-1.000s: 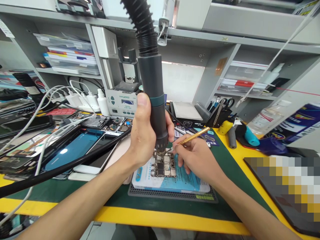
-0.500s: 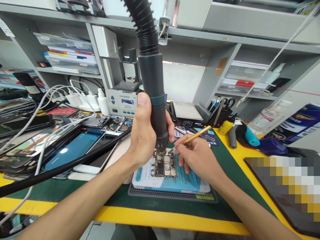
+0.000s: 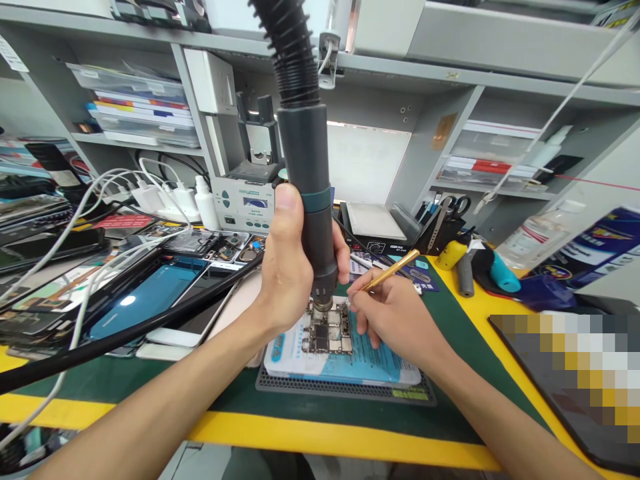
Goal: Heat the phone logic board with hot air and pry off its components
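My left hand (image 3: 287, 267) is wrapped round the dark grey handle of a hot air gun (image 3: 306, 153). Its metal nozzle points down at the far part of a phone circuit board (image 3: 327, 333); I cannot tell how small the gap is. The board lies on a blue and white packet (image 3: 390, 363). In my right hand (image 3: 395, 310), fingers pinch a slim gold pen-shaped tool (image 3: 393, 271), slanting down toward the board's far right corner. Its tip is hard to make out behind the fingers.
Underneath the packet is a dark perforated pad (image 3: 345, 392) on the green mat (image 3: 240, 398). Phones and parts (image 3: 145, 293) crowd the left, crossed by a black hose (image 3: 150, 340). A hot air station (image 3: 245, 203) stands behind. Bottles and tools are at right, near a dark tablet-like slab (image 3: 545, 387).
The gold tool and right fingers have shifted very slightly left, and the tool's tip shows less. My left hand and the hot air gun stay nearly still over the board.
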### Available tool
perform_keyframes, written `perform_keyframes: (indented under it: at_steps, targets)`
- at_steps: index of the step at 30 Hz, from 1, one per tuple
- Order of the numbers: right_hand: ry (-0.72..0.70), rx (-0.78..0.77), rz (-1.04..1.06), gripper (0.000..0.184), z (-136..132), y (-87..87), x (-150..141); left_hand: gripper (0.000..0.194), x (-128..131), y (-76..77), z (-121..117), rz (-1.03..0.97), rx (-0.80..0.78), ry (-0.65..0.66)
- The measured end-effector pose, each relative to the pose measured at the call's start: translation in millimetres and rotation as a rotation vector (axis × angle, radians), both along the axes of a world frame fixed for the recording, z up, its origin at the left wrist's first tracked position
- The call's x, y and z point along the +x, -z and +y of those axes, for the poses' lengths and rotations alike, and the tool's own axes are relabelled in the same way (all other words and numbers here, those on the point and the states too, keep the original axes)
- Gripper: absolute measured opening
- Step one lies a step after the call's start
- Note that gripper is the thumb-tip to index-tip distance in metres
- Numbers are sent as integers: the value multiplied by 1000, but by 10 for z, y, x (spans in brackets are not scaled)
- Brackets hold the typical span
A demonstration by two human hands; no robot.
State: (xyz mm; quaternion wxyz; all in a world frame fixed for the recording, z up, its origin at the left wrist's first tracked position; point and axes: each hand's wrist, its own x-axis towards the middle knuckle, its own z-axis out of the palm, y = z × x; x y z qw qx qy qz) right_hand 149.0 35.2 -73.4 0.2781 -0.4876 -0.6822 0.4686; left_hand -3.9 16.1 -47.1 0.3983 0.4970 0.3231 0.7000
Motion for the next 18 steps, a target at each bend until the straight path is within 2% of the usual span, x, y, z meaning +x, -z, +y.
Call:
perform_keyframes:
  at_steps: [18]
  targets:
    - [-43, 10, 13, 4, 1, -1, -22, 71, 9, -5, 2, -6, 37, -7]
